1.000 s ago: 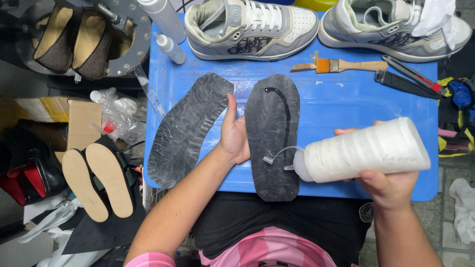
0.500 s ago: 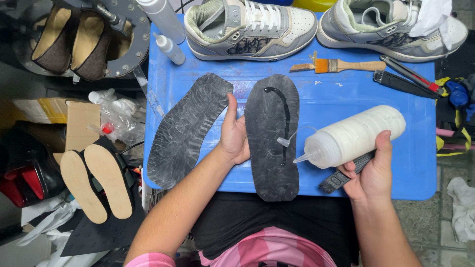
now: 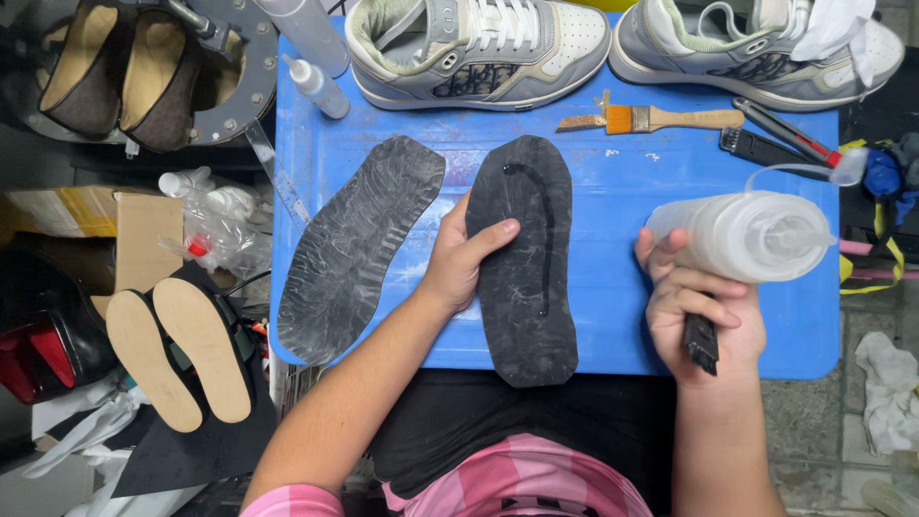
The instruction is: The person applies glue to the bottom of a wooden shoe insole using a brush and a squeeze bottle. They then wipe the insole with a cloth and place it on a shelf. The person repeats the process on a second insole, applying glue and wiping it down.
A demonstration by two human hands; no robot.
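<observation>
**Glue line on a dark sole**

The left hand (image 3: pixel 459 263) gripped the edge of a black rubber sole (image 3: pixel 525 258) lying on the blue table (image 3: pixel 613 172), thumb across its face, fingers tucked beneath. A glossy line of glue curved along the sole (a second sole (image 3: pixel 359 249) lay just beside it). The right hand (image 3: pixel 704 306) was closed around a white squeeze bottle (image 3: pixel 751 235) and a small dark brush (image 3: pixel 702 343), right of the sole.

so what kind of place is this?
Probably a shoe-repair or cobbler's workbench: two black sole sheets on a blue table, sneakers, a glue bottle and brush.
</observation>
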